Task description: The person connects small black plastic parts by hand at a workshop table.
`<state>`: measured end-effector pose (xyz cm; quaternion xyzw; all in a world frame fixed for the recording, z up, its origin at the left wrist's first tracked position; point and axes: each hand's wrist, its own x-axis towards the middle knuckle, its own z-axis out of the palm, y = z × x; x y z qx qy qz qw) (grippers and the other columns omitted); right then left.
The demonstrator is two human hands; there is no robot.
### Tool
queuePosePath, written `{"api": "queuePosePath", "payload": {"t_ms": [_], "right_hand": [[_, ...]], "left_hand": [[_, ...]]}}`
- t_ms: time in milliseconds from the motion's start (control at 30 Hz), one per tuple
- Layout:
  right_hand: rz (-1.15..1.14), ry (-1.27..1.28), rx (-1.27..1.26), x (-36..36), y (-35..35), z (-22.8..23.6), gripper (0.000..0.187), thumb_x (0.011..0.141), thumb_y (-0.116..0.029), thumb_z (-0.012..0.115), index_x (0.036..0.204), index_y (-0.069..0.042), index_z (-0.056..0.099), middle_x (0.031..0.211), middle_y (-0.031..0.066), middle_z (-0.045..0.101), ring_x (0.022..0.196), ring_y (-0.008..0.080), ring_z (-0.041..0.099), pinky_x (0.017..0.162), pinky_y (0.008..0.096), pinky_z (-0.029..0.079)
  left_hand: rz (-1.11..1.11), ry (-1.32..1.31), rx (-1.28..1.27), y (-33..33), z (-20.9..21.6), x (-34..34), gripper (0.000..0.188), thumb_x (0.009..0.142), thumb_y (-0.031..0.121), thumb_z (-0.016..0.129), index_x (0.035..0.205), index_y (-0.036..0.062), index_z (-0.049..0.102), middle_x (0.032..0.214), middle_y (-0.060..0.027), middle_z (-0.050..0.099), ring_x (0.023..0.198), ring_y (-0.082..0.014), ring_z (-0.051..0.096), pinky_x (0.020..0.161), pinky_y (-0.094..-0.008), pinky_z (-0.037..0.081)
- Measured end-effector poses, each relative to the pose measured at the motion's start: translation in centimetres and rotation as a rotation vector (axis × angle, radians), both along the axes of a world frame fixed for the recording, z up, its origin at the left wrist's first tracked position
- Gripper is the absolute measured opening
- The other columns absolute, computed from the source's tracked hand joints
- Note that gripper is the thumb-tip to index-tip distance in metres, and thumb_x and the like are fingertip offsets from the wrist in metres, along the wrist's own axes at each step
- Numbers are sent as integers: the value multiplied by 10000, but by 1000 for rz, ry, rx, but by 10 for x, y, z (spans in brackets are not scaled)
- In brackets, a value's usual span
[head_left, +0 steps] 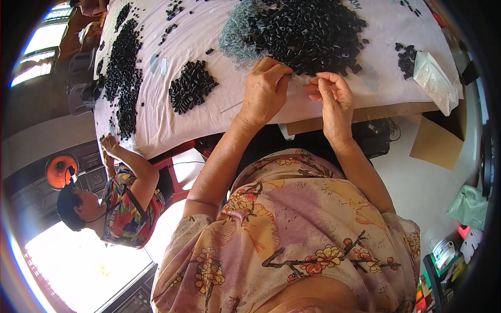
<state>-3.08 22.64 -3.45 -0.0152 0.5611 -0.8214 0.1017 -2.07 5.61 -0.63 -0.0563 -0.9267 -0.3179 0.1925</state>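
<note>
Both hands are raised at the near edge of a cloth-covered table (292, 116). My left hand (265, 93) is closed, thumb and forefinger pinched together; anything between them is too small to make out. Close by on the right, my right hand (336, 104) also pinches thumb against fingertips, and I cannot make out what it holds. Just beyond them lies a large heap of small black plastic pieces (308, 39). A tangle of tiny silvery-grey parts (241, 34) adjoins its left side. By my left wrist a thin straight rod (231, 107) rests on the cloth.
A smaller pile of black pieces (191, 86) lies left, with a long spread of them (124, 78) beyond. At right are a small black cluster (406, 60), a white plastic bag (437, 81) and a cardboard box (437, 141). Another person (125, 203) works at the table's left end.
</note>
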Motion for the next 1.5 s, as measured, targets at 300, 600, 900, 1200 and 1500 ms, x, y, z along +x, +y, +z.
{"api": "queuePosePath", "payload": {"t_ms": [300,600,900,1200,1500], "right_hand": [[-26,-11,83,-1,0,2,153,1015,-134,532,1092,-17,593,960,56,651,753,116,657,642,211,489],[18,26,94,-3,0,-2,129,1007,-85,529,1064,9,597,909,71,665,725,113,654,639,226,522],[77,8,119,0,-2,-2,139,1003,-58,526,1087,21,604,895,78,684,768,115,665,667,227,537],[99,26,60,1,-4,-2,129,960,-13,584,1055,40,653,941,66,693,803,111,682,697,229,563],[67,-55,-51,1,-4,-2,69,974,-51,580,1004,9,595,938,78,686,819,132,692,678,230,554]], "left_hand": [[91,-62,-148,26,-1,-12,142,744,58,726,883,61,699,875,-94,633,888,-303,622,765,-406,510],[18,-133,-212,24,0,2,151,745,7,686,874,24,609,897,-123,608,888,-344,594,778,-430,481],[56,-54,-56,20,-1,7,150,791,-12,660,918,8,582,879,-129,612,829,-321,614,732,-411,492],[0,-77,188,31,-5,16,173,817,-47,642,975,6,597,856,-118,634,749,-246,656,676,-342,522],[72,-58,150,10,4,20,157,856,-39,619,1003,4,654,923,-122,680,834,-228,690,735,-313,543]]}}
